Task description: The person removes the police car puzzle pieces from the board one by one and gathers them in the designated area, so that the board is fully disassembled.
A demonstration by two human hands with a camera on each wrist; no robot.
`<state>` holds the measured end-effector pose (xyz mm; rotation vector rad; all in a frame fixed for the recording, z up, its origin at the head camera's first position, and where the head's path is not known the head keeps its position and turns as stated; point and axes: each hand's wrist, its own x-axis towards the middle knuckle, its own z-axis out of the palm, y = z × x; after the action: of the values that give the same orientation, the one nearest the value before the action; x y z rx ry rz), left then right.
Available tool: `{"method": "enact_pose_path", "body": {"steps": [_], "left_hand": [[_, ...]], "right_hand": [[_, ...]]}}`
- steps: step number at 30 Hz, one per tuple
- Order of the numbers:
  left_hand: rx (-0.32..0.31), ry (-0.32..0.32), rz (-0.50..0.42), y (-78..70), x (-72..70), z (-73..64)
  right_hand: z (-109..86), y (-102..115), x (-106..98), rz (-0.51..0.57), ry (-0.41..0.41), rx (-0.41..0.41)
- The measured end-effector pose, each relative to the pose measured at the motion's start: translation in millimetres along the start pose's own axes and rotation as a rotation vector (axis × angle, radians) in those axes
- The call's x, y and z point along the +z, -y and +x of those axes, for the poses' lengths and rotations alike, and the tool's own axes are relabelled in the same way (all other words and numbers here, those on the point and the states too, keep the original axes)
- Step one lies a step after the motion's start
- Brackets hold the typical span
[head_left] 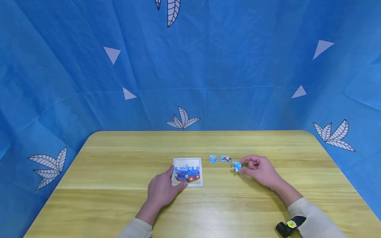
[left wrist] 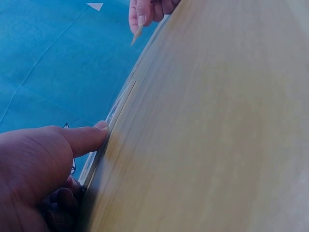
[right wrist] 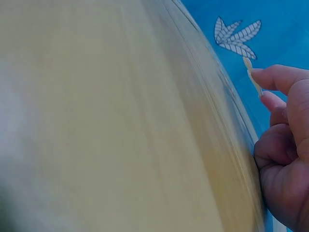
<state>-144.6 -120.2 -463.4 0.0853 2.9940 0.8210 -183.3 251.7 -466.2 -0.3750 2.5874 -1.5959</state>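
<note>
A square jigsaw board with a pale border lies on the table, picturing a blue truck with red wheels in its lower part. White backing shows across its upper part. My left hand holds the board by its near left corner, thumb on the front border and fingers along the left side. In the left wrist view, the board's edge is seen nearly side-on. My right hand pinches a light-blue jigsaw piece between thumb and index finger; the right wrist view shows that thin piece edge-on.
Two loose jigsaw pieces lie right of the board: a blue one and one with red and yellow marks. The wooden table has rounded far corners. Behind it hangs a blue curtain with leaf and triangle prints.
</note>
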Motion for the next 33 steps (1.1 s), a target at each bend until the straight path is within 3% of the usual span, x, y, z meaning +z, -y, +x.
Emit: {"method": "enact_pose_path", "body": {"steps": [7, 15, 27, 33], "left_hand": [[-0.006, 0.012, -0.002, 0.1, -0.7, 0.8], [-0.006, 0.021, -0.003, 0.2, -1.2, 0.8], [0.02, 0.006, 0.019, -0.6, -1.8, 0.3], [0.019, 0.005, 0.012, -2.3, -3.3, 0.0]], "right_hand": [[11.7, -9.8, -11.6, -0.016, -0.008, 0.0], [25.7, -14.5, -19.0, -0.128, 0.004, 0.018], [31.9, -10.4, -12.6, -0.22, 0.023, 0.034], [33.0, -12.1, -10.6, -0.216, 0.016, 0.056]]}}
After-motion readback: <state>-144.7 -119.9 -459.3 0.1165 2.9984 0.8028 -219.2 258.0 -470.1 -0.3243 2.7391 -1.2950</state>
